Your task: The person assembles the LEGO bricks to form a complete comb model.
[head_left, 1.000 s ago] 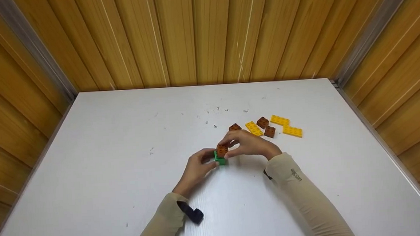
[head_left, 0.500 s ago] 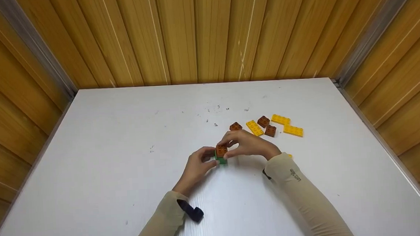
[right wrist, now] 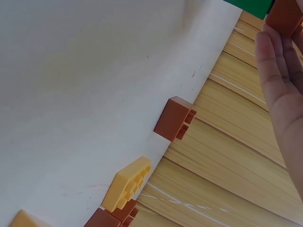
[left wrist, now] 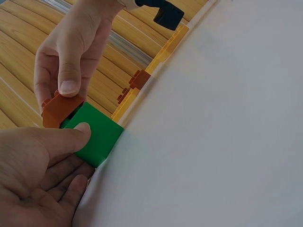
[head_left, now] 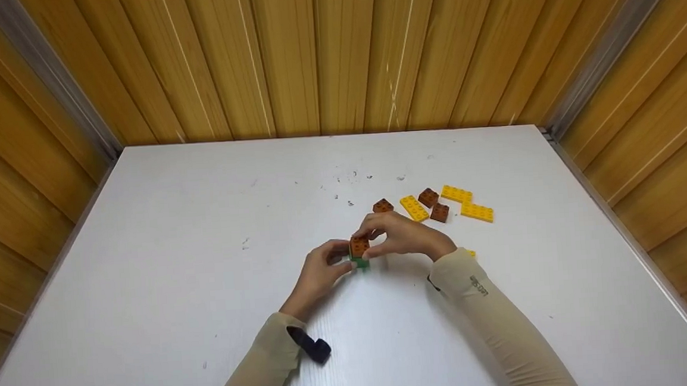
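On the table, my left hand holds a green building block, its thumb lying across one side. My right hand pinches a brown studded brick between thumb and fingers, over the top of the green block. In the left wrist view the brown brick sits slightly tilted against the block's top, with a dark gap at one side. The right wrist view catches only part of the green block and the brown brick at its upper right corner.
Beyond the right hand lie loose brown bricks and flat yellow bricks on the white table. One yellow piece is mostly hidden behind the right cuff. Wood-patterned panels border the table's back and sides.
The brown brick has shifted slightly left and now covers more of the green block's top. Both hands stay nearly in place. A yellow edge now shows beside the right cuff.
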A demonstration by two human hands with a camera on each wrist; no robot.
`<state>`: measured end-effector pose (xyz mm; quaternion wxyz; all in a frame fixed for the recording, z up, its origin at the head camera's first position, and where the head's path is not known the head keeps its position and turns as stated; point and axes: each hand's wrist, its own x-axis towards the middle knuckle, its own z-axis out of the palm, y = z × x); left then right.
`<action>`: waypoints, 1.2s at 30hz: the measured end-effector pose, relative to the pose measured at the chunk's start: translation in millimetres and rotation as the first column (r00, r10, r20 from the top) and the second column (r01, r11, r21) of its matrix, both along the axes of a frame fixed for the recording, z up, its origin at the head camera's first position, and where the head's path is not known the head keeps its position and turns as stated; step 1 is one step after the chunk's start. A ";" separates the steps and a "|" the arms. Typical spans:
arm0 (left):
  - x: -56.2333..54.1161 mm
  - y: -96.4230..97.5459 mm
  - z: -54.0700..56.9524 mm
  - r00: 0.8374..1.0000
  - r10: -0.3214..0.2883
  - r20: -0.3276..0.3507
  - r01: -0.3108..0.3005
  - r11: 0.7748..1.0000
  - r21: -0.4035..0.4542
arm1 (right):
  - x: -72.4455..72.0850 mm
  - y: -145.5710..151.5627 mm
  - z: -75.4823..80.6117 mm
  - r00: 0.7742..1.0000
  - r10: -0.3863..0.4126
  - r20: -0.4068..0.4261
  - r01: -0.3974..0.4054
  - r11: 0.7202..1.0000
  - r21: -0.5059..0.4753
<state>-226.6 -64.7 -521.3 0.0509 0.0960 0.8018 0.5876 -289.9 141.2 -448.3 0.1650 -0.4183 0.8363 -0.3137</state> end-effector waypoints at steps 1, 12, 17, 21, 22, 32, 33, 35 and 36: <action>0.0 -0.2 -0.1 1.000 -0.001 0.002 0.001 1.000 0.004 | 0.2 -0.2 0.1 1.000 -0.004 0.000 0.004 1.000 0.004; 0.1 -2.1 -2.3 0.999 -0.025 -0.034 0.026 0.999 0.041 | 0.6 -1.8 3.3 1.000 0.006 -0.005 -0.006 1.000 0.004; -0.2 -2.1 -2.8 0.999 -0.024 -0.041 0.026 0.997 0.068 | 1.3 -3.6 6.1 1.000 -0.006 -0.004 0.006 1.000 0.029; -0.6 -2.5 -2.9 0.999 -0.024 -0.041 0.027 0.996 0.081 | 2.0 -4.9 7.7 1.000 -0.022 -0.006 0.022 0.999 0.047; -0.5 -2.6 -2.3 0.999 -0.023 -0.042 0.027 0.997 0.079 | 2.0 -5.3 7.6 1.000 -0.023 -0.004 0.023 0.999 0.050; 0.3 -1.7 -0.9 1.000 -0.013 -0.019 0.014 0.999 0.039 | 1.8 -9.0 8.3 0.999 -0.031 0.022 0.029 0.996 0.080; 0.2 -1.8 -1.0 1.000 -0.012 -0.018 0.012 0.999 0.036 | 1.7 -8.9 7.5 0.999 -0.037 0.027 0.035 0.996 0.077; 0.4 -2.0 -1.0 0.999 -0.015 -0.029 0.016 0.999 0.038 | 1.4 -8.4 5.7 0.997 -0.052 0.048 0.049 0.997 0.064; 0.5 -1.9 -1.0 0.999 -0.016 -0.028 0.017 0.999 0.038 | 1.3 -8.0 4.9 0.997 -0.059 0.058 0.056 0.997 0.057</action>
